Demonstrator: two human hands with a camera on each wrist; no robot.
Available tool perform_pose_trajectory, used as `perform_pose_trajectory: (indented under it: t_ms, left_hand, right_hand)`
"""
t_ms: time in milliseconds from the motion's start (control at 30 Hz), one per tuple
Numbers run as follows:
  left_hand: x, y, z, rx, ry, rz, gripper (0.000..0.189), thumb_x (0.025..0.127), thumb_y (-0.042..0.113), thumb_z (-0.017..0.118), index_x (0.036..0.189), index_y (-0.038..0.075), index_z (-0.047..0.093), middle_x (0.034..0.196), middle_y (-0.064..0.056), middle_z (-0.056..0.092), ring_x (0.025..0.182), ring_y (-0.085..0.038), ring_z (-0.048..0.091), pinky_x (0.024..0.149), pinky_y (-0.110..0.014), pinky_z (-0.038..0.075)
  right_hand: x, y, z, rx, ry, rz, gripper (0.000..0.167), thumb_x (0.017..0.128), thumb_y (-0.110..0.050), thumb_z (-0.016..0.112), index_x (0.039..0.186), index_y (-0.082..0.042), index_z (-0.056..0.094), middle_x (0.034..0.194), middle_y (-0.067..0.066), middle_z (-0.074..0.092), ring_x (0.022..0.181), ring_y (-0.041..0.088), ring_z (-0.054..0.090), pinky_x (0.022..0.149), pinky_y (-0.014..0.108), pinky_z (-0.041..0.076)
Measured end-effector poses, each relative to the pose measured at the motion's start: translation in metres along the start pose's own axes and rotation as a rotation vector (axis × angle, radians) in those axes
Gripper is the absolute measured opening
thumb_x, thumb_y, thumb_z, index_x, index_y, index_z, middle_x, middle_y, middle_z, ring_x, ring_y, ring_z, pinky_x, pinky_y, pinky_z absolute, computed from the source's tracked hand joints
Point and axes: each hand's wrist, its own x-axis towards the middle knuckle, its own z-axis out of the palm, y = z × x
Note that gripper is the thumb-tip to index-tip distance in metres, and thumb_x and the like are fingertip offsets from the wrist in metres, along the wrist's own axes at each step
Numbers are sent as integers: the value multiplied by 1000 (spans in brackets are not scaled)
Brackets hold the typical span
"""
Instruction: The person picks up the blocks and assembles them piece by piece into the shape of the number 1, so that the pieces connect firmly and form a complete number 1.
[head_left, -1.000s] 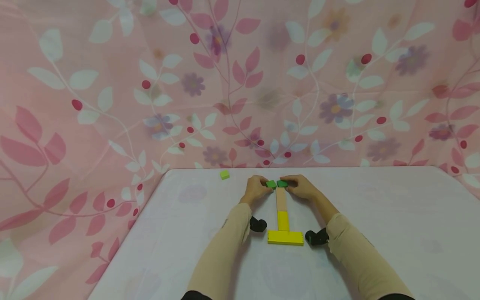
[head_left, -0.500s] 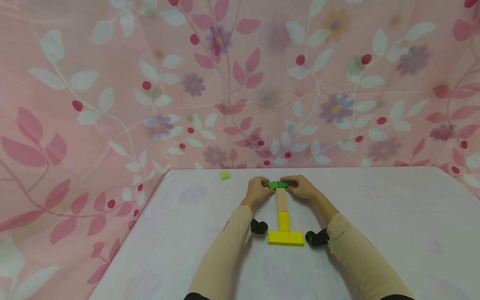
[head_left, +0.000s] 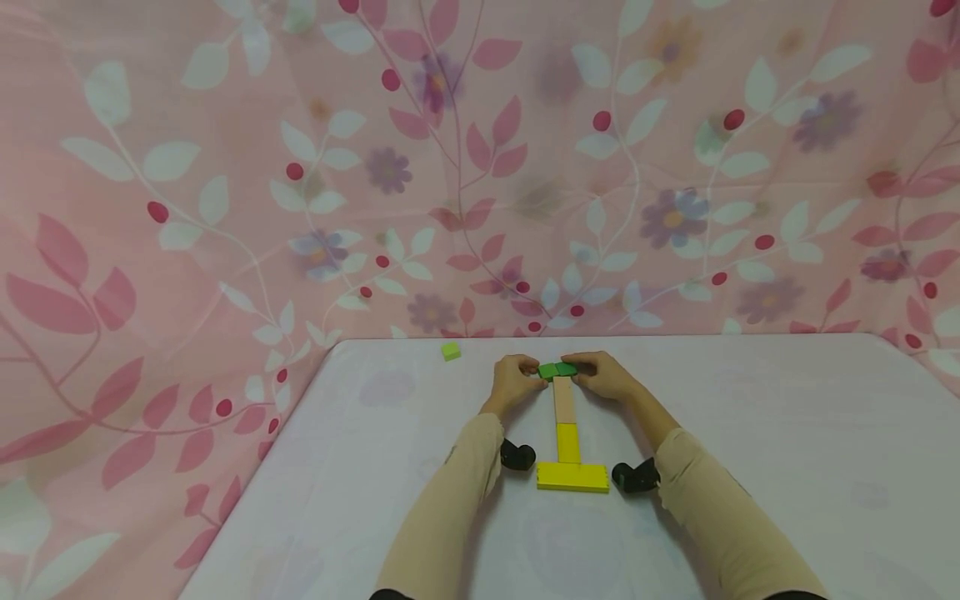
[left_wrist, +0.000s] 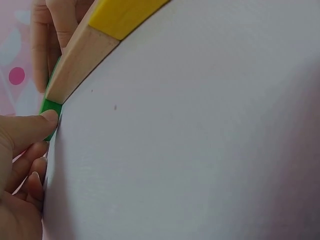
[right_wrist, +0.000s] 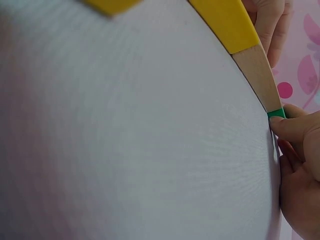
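Two green blocks lie side by side across the far end of a plain wooden block (head_left: 564, 400). My left hand (head_left: 514, 382) pinches the left green block (head_left: 548, 372) between thumb and fingers. The right green block (head_left: 567, 369) is pinched by my right hand (head_left: 604, 377). Below the wooden block, in line with it, is a yellow block (head_left: 568, 442), and a wider yellow piece (head_left: 573, 477) lies crosswise at the near end. In the left wrist view my thumb presses the green block (left_wrist: 51, 106) beside the wooden block's end.
A lime-green block (head_left: 451, 352) sits alone near the table's far edge, left of my hands. Black wrist cameras (head_left: 517, 455) hang at both wrists, close to the yellow pieces. A floral curtain (head_left: 480, 167) rises behind the white table (head_left: 675, 550).
The left green block has moved right and turned straighter, closing the gap to the right green block. My right hand has stayed almost still.
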Motion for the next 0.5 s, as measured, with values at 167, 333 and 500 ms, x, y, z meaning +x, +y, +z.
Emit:
perform_pose_trajectory:
  t_ms: [167, 333, 500]
  left_hand:
    - [-2, -1, 0, -18, -2, 6, 32, 71, 4, 79, 99, -7, 69, 88, -16, 69, 77, -22, 59, 71, -25, 49]
    - [-2, -2, 0, -19, -1, 3, 32, 71, 5, 80, 100, -6, 69, 89, -15, 70, 76, -21, 59, 71, -25, 49]
    - [-1, -3, 1, -23, 9, -4, 31, 71, 4, 79, 99, -5, 70, 88, -14, 70, 74, -19, 57, 70, -25, 48]
  right_hand:
    - [-1, 0, 0, -10, -6, 4, 38, 87, 3, 55, 124, 8, 55, 128, 27, 53, 122, 42, 46, 104, 56, 29]
    - [-1, 0, 0, -4, -7, 14, 38, 87, 3, 56, 125, 8, 55, 129, 26, 53, 122, 42, 46, 104, 56, 29]
    - [-1, 1, 0, 13, -7, 34, 39, 88, 3, 56, 126, 7, 54, 130, 26, 52, 119, 41, 48, 102, 54, 33]
